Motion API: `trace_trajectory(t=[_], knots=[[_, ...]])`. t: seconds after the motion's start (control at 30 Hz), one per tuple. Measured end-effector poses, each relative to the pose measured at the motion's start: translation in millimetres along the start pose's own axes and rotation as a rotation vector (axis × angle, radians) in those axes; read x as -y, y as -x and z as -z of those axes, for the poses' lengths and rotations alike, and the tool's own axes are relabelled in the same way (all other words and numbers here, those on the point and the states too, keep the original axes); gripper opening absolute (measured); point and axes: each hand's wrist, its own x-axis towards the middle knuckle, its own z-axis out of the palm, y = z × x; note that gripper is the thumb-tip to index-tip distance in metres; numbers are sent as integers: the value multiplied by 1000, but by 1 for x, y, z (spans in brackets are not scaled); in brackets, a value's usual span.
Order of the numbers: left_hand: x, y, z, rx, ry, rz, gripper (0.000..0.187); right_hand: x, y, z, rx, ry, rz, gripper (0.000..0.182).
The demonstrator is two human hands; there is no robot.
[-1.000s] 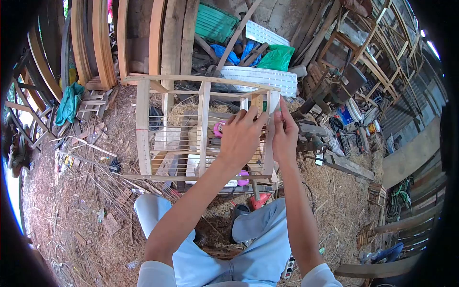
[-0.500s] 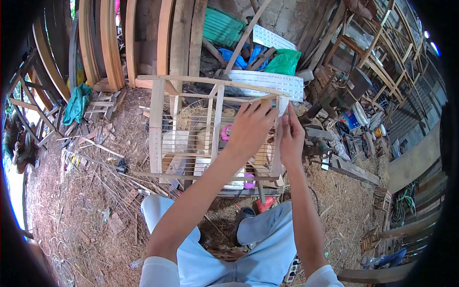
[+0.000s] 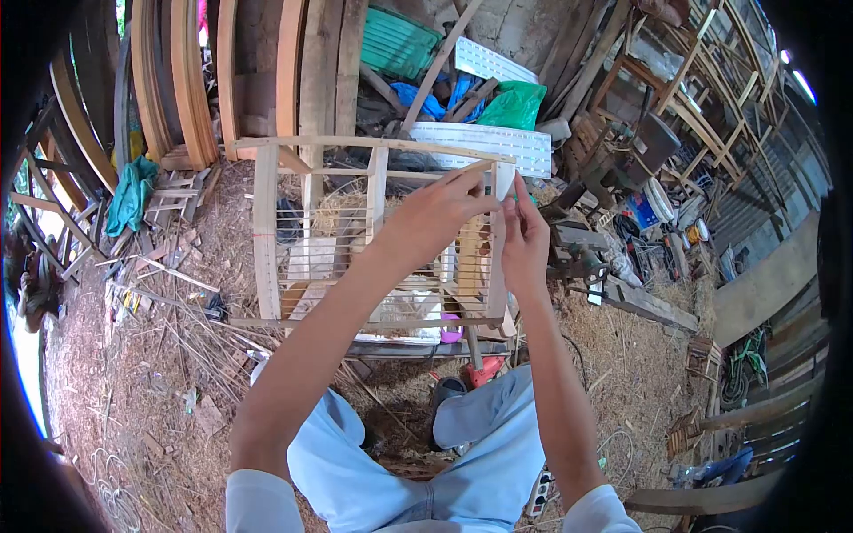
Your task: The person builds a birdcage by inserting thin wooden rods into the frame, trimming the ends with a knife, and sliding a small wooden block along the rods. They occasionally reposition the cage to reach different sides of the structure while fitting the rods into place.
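Observation:
A wooden cage frame stands in front of me, with thin rods running across between its posts. My left hand reaches over the frame to its upper right corner. Its fingers are bent and drawn together beside the right post; whatever they pinch is too small to make out. On the outer side of that same post is my right hand, thumb and forefinger close together near the top. What lies between those fingertips is hidden. Both hands are almost touching.
A red power tool lies below the frame, near my feet. White perforated panels and a green plastic bag are behind it. A bench vise sits to the right. Wood scraps and shavings cover the floor; a power strip lies by my leg.
The view has shifted, so the frame appears further left. My left hand has come down slightly from the top rail, its fingers drawn closer to my right hand, which stays by the post.

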Motion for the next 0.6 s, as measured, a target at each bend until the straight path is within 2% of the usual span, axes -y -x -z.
trace_trajectory(t=[0.2,0.53,0.6], knots=[[4,3,-8,-50,-185,-37,38,4,1,-1,-12,15,-10,43],[0,5,-3,-47,-172,-4,32,6,0,-2,-16,-9,-54,45],[1,5,-4,-26,-164,19,31,0,-2,-1,-29,60,15,42]])
